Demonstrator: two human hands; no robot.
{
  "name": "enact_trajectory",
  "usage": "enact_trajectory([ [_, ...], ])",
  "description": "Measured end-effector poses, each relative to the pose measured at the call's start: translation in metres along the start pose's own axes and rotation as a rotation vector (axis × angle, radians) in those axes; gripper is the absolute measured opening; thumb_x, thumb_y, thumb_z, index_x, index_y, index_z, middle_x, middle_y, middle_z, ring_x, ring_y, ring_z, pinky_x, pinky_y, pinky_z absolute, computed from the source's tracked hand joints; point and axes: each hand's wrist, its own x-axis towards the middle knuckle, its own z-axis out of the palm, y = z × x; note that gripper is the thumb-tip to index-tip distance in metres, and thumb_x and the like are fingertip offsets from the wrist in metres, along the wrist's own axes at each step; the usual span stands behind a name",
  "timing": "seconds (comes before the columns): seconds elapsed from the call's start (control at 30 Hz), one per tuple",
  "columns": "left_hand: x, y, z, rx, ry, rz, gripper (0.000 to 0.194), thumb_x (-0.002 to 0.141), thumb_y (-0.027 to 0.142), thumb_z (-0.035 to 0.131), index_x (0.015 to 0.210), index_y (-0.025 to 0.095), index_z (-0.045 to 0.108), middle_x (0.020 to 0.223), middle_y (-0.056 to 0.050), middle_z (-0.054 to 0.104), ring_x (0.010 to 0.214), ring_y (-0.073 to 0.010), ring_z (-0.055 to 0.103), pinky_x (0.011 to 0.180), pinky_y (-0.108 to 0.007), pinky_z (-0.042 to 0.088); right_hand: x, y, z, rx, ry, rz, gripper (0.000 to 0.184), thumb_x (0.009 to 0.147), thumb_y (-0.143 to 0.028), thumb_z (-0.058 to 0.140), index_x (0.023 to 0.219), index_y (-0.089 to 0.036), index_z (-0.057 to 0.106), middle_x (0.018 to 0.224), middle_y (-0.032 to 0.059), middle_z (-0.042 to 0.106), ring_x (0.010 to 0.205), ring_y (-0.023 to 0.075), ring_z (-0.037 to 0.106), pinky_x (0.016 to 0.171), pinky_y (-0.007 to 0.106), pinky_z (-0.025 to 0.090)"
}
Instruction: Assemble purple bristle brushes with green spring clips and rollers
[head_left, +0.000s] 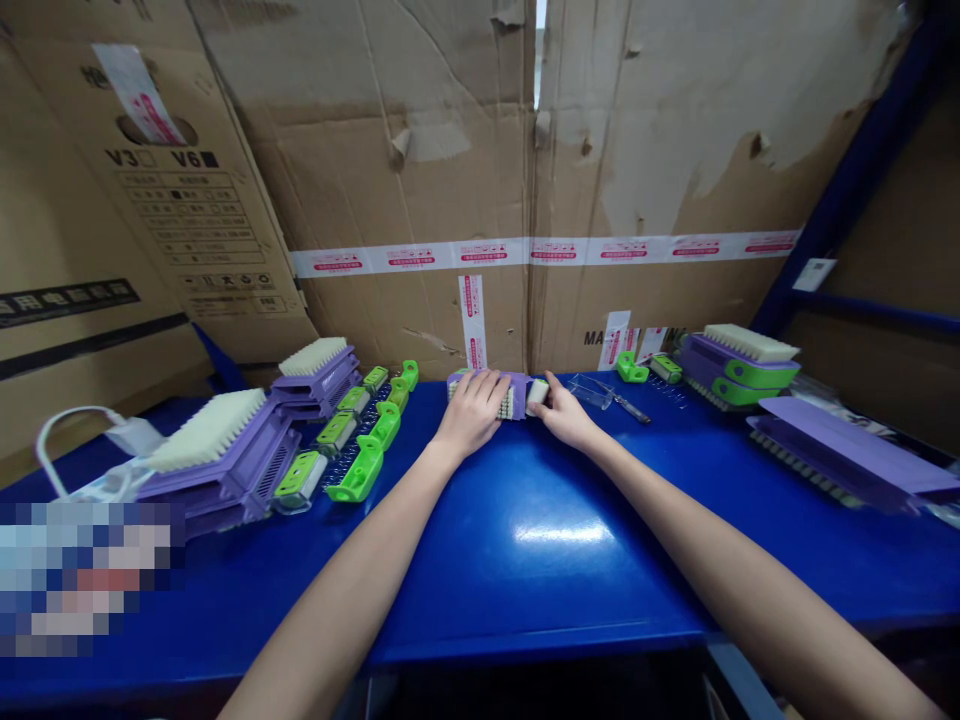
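My left hand (474, 405) lies over a purple brush part (519, 388) at the table's back edge, with fingers curled over its top. Pale bristle-like rows show on that part beside the fingers. Just right of it, my right hand (566, 415) is closed around a small pale block (537, 394) with a bit of green on top. The block sits against or very near the purple part's right end; I cannot tell whether they touch. A clear plastic piece (592, 392) and a thin metal-tipped tool (632, 409) lie right of my right hand.
Stacked purple parts with cream bristles (214, 430) stand at left, beside several green-and-white blocks (300, 478), springs and bright green brackets (358, 472). Purple-and-green brushes (750, 375) and a long purple part (847, 450) lie at right. Cardboard (420, 180) walls the blue table (525, 570).
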Motion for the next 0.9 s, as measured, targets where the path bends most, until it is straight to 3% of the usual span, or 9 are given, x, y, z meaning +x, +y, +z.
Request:
enact_trajectory([
  [0.27,0.0,0.003,0.001,0.008,0.04,-0.005,0.06,0.075,0.027,0.06,0.129,0.005,0.045,0.125,-0.019,0.053,0.117,-0.0319,0.048,0.104,-0.046,0.032,-0.01,-0.019,-0.004,-0.153,0.093,-0.01,0.079,0.075,-0.023,0.058,0.143,-0.006,0.022,0.115,0.017,0.063,0.105,0.0263,0.06,0.094,0.042,0.043],
  [0.47,-0.001,0.002,0.002,-0.005,0.076,-0.068,0.062,0.074,0.028,0.061,0.129,0.005,0.043,0.125,-0.021,0.053,0.117,-0.0314,0.049,0.103,-0.044,0.035,-0.007,-0.018,-0.003,-0.072,0.135,-0.141,0.058,0.077,-0.025,0.057,0.132,-0.012,0.043,0.115,0.0139,0.064,0.105,0.0248,0.061,0.094,0.041,0.045],
  [0.9,0.001,0.006,0.001,0.007,0.06,-0.094,0.067,0.073,0.033,0.067,0.13,0.008,0.042,0.123,-0.019,0.054,0.115,-0.0311,0.051,0.102,-0.043,0.037,-0.001,-0.022,-0.007,-0.184,0.123,-0.094,0.066,0.077,-0.021,0.055,0.139,-0.011,0.036,0.123,0.0142,0.059,0.111,0.0254,0.058,0.097,0.041,0.042],
])
